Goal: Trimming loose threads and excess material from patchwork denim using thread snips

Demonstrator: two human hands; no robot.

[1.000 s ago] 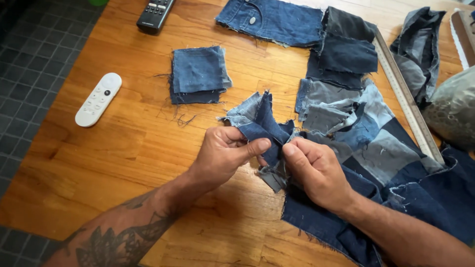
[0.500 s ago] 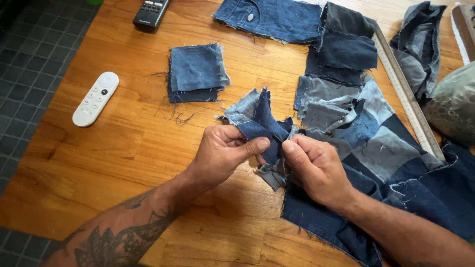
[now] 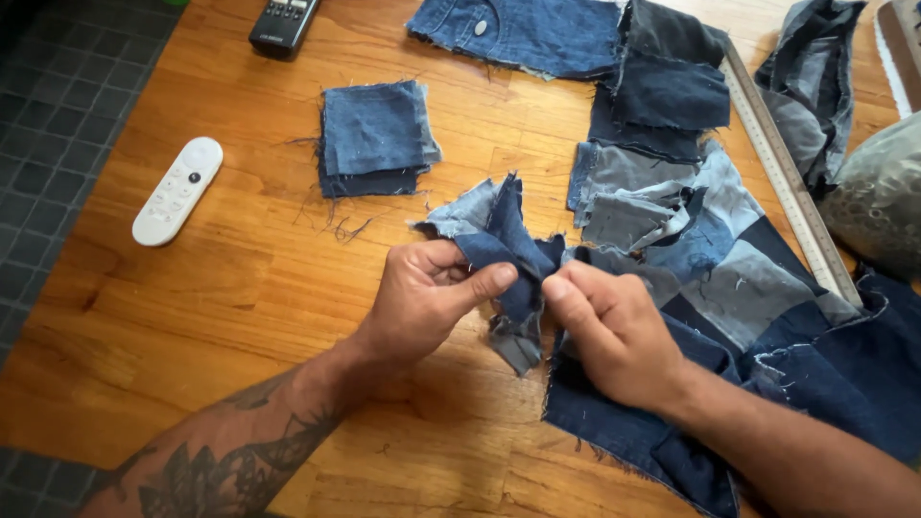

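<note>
My left hand [image 3: 427, 293] and my right hand [image 3: 614, 326] pinch the edge of a patchwork of denim squares [image 3: 729, 288] above the wooden table [image 3: 240, 317]. Between thumb and fingers of both hands a dark blue patch [image 3: 504, 245] stands bunched up, with a light blue piece folded behind it. The sewn patchwork spreads to the right under my right forearm. A small stack of cut denim squares [image 3: 374, 139] lies apart on the table, beyond my left hand.
A white remote [image 3: 177, 190] lies at the left, a black remote [image 3: 283, 24] at the top edge. A metal ruler [image 3: 787, 177] runs along the patchwork's right side. More denim pieces [image 3: 537, 34] lie at the back, a grey-green bag [image 3: 878, 197] at the right.
Both hands stay pinched on the bunched patch; the fingers have shifted slightly along the seam. The view has drifted a little.
</note>
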